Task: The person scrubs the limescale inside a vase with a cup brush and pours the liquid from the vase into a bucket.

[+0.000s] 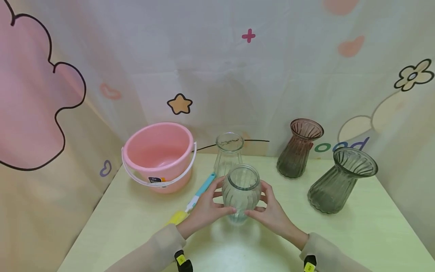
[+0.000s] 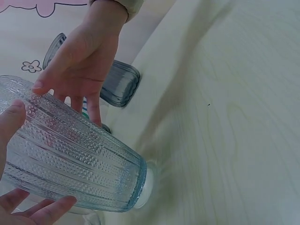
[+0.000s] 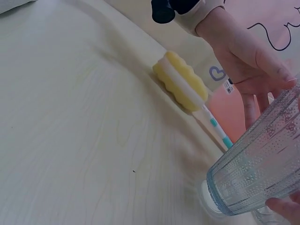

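Observation:
A clear ribbed glass vase (image 1: 242, 198) is held between both hands, its round mouth facing up. My left hand (image 1: 208, 206) grips its left side and my right hand (image 1: 272, 211) its right side, thumbs on the front and fingers round the sides. In the left wrist view the vase (image 2: 84, 150) shows a dotted, ribbed surface. Its base is close to the table; whether it touches I cannot tell. Behind it stands a second clear glass vase (image 1: 229, 145), partly hidden. A sponge brush (image 3: 180, 82) with a yellow head lies beside the left hand.
A pink bucket (image 1: 158, 151) with a white handle stands at the back left. Toward the right are a reddish-grey glass vase (image 1: 295, 151) and a grey glass vase (image 1: 334, 185). A printed curtain (image 1: 217, 75) hangs behind the pale table (image 1: 367, 230).

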Available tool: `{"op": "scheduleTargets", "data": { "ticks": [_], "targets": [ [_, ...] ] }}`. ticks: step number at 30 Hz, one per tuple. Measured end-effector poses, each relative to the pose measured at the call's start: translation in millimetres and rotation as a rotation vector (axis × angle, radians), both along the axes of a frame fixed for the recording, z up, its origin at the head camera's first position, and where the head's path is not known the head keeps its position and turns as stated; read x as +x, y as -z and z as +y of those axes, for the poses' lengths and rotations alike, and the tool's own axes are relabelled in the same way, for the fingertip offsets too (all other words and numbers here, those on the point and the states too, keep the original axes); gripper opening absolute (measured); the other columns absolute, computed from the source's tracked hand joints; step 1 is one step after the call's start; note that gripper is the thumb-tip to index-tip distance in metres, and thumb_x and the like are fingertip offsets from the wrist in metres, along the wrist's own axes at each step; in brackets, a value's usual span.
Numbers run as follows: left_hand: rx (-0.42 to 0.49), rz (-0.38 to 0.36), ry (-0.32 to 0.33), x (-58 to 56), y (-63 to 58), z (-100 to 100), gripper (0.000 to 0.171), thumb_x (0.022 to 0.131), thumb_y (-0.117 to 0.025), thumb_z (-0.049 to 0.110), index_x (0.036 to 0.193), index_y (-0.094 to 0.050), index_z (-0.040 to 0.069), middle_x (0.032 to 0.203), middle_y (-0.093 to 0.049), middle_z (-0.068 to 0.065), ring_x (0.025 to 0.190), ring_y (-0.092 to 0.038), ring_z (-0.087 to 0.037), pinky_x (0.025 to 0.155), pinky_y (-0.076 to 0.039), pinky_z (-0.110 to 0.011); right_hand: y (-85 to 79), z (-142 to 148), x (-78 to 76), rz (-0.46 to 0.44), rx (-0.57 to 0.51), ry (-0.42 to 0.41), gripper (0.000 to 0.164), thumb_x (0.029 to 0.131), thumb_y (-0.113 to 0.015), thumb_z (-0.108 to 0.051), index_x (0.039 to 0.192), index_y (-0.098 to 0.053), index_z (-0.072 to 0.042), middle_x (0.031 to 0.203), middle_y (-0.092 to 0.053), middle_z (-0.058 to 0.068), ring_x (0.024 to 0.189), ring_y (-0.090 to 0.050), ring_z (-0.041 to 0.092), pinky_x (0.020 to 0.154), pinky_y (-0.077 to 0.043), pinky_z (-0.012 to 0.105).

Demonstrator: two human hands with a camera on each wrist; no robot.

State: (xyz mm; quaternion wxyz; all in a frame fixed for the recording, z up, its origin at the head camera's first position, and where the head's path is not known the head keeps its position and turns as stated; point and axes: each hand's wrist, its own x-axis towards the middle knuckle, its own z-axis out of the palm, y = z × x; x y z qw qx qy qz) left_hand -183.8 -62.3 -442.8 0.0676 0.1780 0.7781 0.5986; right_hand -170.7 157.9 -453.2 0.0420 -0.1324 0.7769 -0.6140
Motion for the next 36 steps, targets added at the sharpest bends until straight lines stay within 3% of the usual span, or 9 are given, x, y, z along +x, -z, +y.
{"op": "scheduleTargets", "data": {
  "ticks": [11,15,20,23,29,33,36],
  "targets": [
    [0.012,-0.001,0.001,16.1,-23.4,-3,0.085,0.072,-0.077,0.006,0.141,-0.028,0.013,0.136,-0.04,-0.018,0.116,-0.05,-0.038,0.079,-0.053,-0.039,6.3,-5,0.0,-0.002,0.003,-0.006,0.093,0.071,-0.078,-0.008,0.14,-0.018,-0.023,0.133,-0.032,0.012,0.118,-0.044,0.036,0.083,-0.051,0.035],
    [0.031,-0.005,-0.006,14.4,-13.6,-3,0.087,0.07,-0.078,0.006,0.141,-0.028,0.014,0.137,-0.04,-0.018,0.116,-0.049,-0.039,0.081,-0.051,-0.045,8.7,-5,0.8,-0.023,-0.005,-0.009,0.092,0.071,-0.077,-0.008,0.14,-0.018,-0.022,0.136,-0.031,0.011,0.12,-0.043,0.037,0.084,-0.051,0.035],
    [0.019,0.017,0.005,5.4,7.6,-6,0.089,0.07,-0.079,0.015,0.142,-0.027,0.023,0.139,-0.039,-0.013,0.117,-0.049,-0.035,0.083,-0.051,-0.041,10.3,-6,2.1,-0.002,-0.004,-0.014,0.092,0.072,-0.077,-0.009,0.14,-0.017,-0.023,0.14,-0.028,0.009,0.122,-0.041,0.036,0.086,-0.05,0.036],
    [-0.108,0.057,0.034,2.0,8.7,-13,0.089,0.072,-0.079,0.022,0.142,-0.025,0.023,0.139,-0.039,-0.009,0.119,-0.049,-0.032,0.088,-0.048,-0.042,12.2,-7,3.0,0.035,0.017,-0.027,0.092,0.074,-0.076,-0.011,0.141,-0.015,-0.024,0.142,-0.027,0.008,0.122,-0.039,0.036,0.087,-0.049,0.04],
    [-0.555,0.148,0.068,-9.3,-9.2,-30,0.082,0.072,-0.076,0.023,0.14,-0.032,0.008,0.141,-0.039,-0.012,0.128,-0.039,-0.03,0.1,-0.037,-0.047,18.0,-6,2.5,0.066,0.053,-0.054,0.096,0.077,-0.074,-0.014,0.145,-0.008,-0.028,0.146,-0.021,0.01,0.126,-0.035,0.039,0.087,-0.047,0.049],
    [-0.712,0.126,0.03,-32.1,-14.9,-32,0.078,0.075,-0.074,0.027,0.138,-0.034,0.004,0.137,-0.043,-0.017,0.123,-0.044,-0.033,0.098,-0.039,-0.045,23.5,-4,-2.1,0.102,0.076,-0.114,0.104,0.076,-0.074,-0.013,0.147,0.001,-0.029,0.149,-0.017,0.012,0.13,-0.031,0.038,0.092,-0.043,0.051],
    [-0.813,0.052,-0.009,-52.9,-14.5,-31,0.078,0.075,-0.074,0.03,0.137,-0.034,0.004,0.129,-0.047,-0.018,0.115,-0.049,-0.032,0.094,-0.043,-0.044,28.6,-3,-7.4,0.139,0.082,-0.164,0.11,0.075,-0.075,-0.011,0.147,0.006,-0.028,0.15,-0.016,0.014,0.132,-0.027,0.039,0.095,-0.04,0.054]
  ]
}}
